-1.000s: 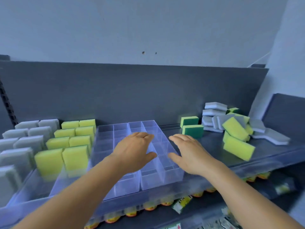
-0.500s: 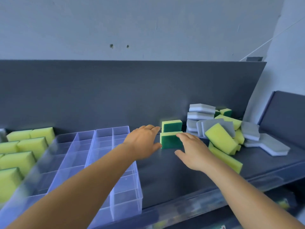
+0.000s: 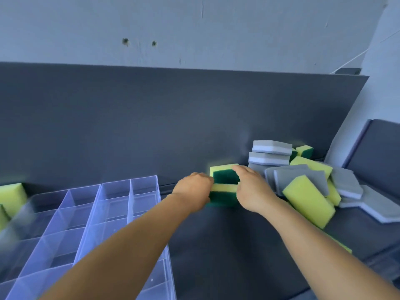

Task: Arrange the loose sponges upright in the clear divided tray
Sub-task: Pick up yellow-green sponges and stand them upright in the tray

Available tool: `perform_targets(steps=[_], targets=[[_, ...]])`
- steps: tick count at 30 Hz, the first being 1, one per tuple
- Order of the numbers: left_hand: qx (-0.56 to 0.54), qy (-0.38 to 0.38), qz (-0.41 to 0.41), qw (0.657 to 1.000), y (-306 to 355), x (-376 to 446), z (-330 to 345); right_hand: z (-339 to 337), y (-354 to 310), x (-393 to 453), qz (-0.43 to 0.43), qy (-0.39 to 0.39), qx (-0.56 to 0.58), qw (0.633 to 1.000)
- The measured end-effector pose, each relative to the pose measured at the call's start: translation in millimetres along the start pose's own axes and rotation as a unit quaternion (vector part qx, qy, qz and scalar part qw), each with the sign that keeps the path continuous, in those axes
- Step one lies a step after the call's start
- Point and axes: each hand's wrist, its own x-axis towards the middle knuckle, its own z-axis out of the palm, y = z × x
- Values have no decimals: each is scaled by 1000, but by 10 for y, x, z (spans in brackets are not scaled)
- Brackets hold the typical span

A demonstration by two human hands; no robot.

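I am at the pick-up step: both my hands close in on the two stacked yellow-and-dark-green rectangular sponges [image 3: 225, 185] that stand on the dark grey shelf [image 3: 227, 245] against its back panel. My left hand [image 3: 192, 189] presses against their left side with the fingers curled in, and my right hand [image 3: 252, 191] covers their right side with the fingers bent over the upper sponge's top edge. The pair looks squeezed between my palms, though I cannot tell how firm the grip is or whether the sponges have left the shelf.

The clear plastic divided tray [image 3: 129, 213] lies to the left, just beside my left forearm, and every compartment I can see in it is empty. The loose heap of grey-and-white and yellow sponges [image 3: 307, 187] is piled on the right, touching my right wrist.

As I judge it, the next move calls for lifting the pair clear, carrying it left over the tray wall, and setting each sponge on edge in its own compartment, so the soft foam stands and does not flop.

I can read no brand, label or writing anywhere here.
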Motion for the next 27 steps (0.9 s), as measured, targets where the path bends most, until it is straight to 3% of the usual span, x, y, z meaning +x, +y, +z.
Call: perform_targets(steps=[4, 9, 12, 16, 23, 27], targets=[[26, 7, -13, 1000, -309, -1, -80, 75, -2, 257, -15, -9, -12, 1000], [2, -80, 14, 997, -476, -6, -102, 203, 5, 475, -42, -47, -89, 994], [-5, -123, 58, 991, -507, -17, -110, 215, 22, 520, -32, -28, -126, 991], [-17, -140, 70, 988, -447, -59, -152, 157, -19, 483, -23, -37, -161, 986], [-38, -54, 9, 998, -326, -86, -122, 155, -95, 241, 16, -14, -83, 996], [-58, -16, -10, 998, -267, -148, -139, 73, -136, 123, 60, 2, 84, 995]])
